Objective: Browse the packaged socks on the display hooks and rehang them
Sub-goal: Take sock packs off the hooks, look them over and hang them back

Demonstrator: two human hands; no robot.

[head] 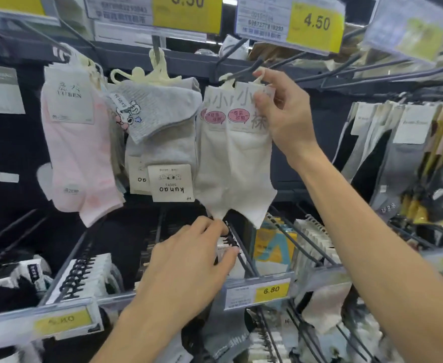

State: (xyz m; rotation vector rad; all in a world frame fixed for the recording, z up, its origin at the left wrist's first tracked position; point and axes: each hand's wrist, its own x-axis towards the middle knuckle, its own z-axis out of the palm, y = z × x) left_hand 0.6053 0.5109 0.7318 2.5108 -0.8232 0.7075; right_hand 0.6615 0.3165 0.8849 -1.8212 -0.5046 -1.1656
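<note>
While the right hand [285,111] pinches the card top of the white socks [241,169] beside the display hook [244,70], the left hand [186,263] pinches their lower tip. Judged step: rehanging. The next move calls for seating the hanger loop fully on the hook.

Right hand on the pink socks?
No, the right hand grips the top of the white socks, while the pink socks hang untouched further left.
</note>
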